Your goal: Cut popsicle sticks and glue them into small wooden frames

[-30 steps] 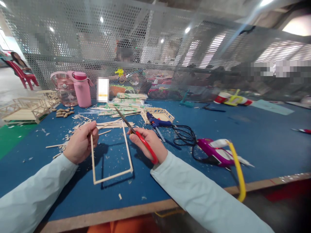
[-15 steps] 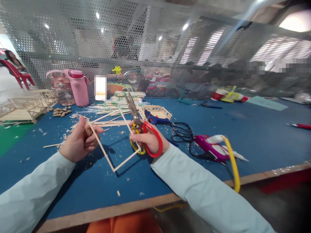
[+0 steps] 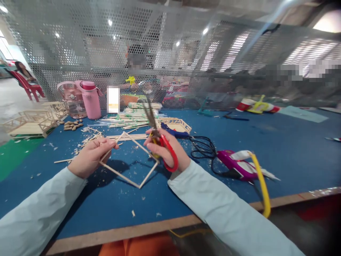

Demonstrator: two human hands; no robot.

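Observation:
A four-sided frame of thin wooden sticks [image 3: 121, 175] is raised over the blue table. My left hand [image 3: 92, 156] is closed, thumb and fingers pinching the frame's left side. In my right hand [image 3: 174, 149] are scissors [image 3: 151, 115] with red and yellow loop handles, their blades pointing up and away. The frame's right corner lies close to the right fingers; whether they touch it I cannot tell. Beyond the hands, loose wooden sticks [image 3: 128, 137] and scraps lie on the table.
Purple glue gun [image 3: 231, 163] with a black cord sits at right, and a blue glue gun [image 3: 176, 132] behind my right hand. Pink bottle [image 3: 91, 103], peanuts [image 3: 71, 125] and stick models [image 3: 32, 122] stand at left. A perforated metal screen [image 3: 170, 64] rises behind the table [image 3: 213, 199].
The stick frame has turned and tilted flatter. My left hand has shifted its grip from a raised thumb to a pinch on the frame. The scissors stay in my right hand.

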